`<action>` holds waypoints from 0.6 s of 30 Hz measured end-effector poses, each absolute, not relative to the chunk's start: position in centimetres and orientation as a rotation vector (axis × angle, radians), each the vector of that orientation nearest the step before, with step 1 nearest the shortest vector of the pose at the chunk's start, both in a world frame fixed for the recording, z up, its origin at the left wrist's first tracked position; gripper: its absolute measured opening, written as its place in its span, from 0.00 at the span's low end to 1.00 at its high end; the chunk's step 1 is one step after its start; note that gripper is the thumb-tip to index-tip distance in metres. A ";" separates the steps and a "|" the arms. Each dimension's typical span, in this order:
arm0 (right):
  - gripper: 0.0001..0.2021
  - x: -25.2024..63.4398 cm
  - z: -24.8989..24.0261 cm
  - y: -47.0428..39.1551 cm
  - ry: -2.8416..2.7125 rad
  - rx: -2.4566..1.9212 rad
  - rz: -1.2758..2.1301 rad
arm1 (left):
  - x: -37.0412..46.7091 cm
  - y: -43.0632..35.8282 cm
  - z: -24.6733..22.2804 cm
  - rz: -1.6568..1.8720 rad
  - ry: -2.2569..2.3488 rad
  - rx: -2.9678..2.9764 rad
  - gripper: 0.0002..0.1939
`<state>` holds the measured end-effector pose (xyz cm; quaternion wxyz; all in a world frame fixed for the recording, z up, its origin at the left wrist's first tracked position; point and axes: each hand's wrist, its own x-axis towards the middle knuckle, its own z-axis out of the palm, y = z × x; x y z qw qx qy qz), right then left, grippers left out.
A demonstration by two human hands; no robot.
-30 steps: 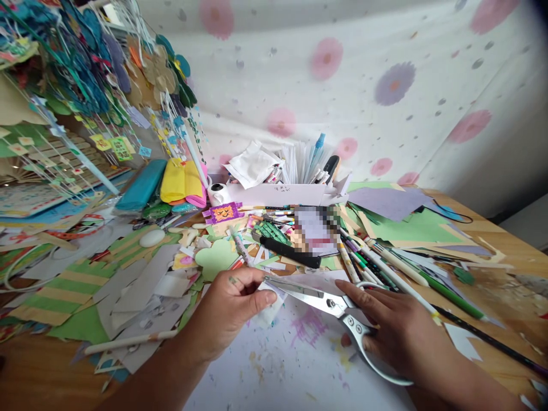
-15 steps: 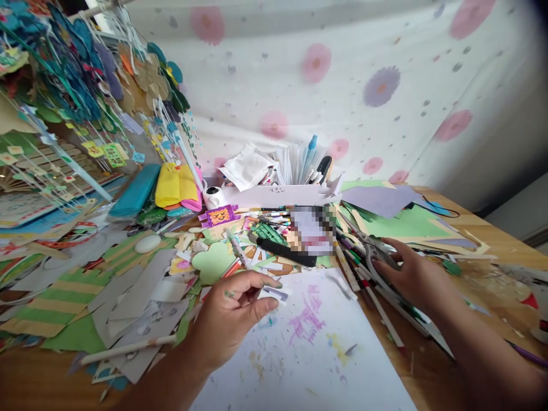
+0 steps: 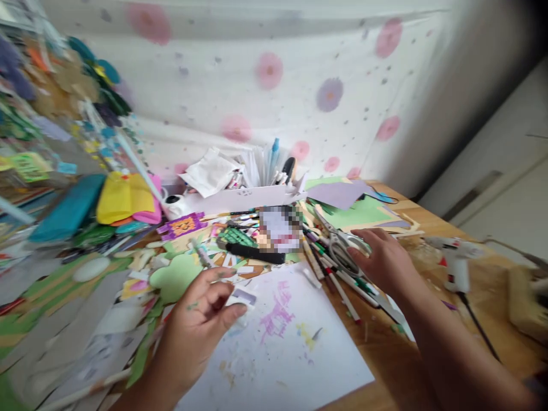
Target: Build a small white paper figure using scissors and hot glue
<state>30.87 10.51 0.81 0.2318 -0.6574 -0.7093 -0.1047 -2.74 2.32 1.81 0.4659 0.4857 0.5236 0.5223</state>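
Note:
My left hand (image 3: 209, 311) is closed in a pinch around a small white and grey paper piece (image 3: 244, 296), held above a white paper sheet (image 3: 325, 365) marked with pink and yellow scribbles. On the right, a pair of grey-handled scissors (image 3: 340, 249) lies over a heap of pens, its blades pointing away from me. My right hand (image 3: 381, 260) is at the scissors' handles, thumb on one side and fingers on the other, gripping part of a loop. Its far fingers are partly hidden.
Paper scraps and a green flower cutout (image 3: 175, 274) crowd the left. A black marker-like stick (image 3: 257, 253) lies beyond the sheet. A white box (image 3: 240, 198) of supplies stands at the back. Far right is a glue gun (image 3: 458, 265) with a black cord.
The view has swung to the right, bringing the whole glue gun into sight. My left hand still pinches the paper piece. My right hand stays by the scissors' handles, its fingers shifted slightly.

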 end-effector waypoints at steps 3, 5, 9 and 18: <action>0.14 34.5 1.5 7.1 -1.620 -1.849 -0.320 | -2.7 2.9 1.9 1.316 1.382 1.038 0.22; 0.16 37.7 1.1 4.9 -1.290 -1.967 -0.476 | -2.6 3.2 2.0 1.330 1.378 0.943 0.20; 0.22 42.8 -0.7 2.7 -1.058 -2.117 -0.530 | -2.2 3.2 1.8 1.279 1.286 0.900 0.15; 0.06 45.3 -0.6 5.9 -1.392 -2.098 -0.351 | -2.8 2.6 1.4 1.175 1.317 1.148 0.12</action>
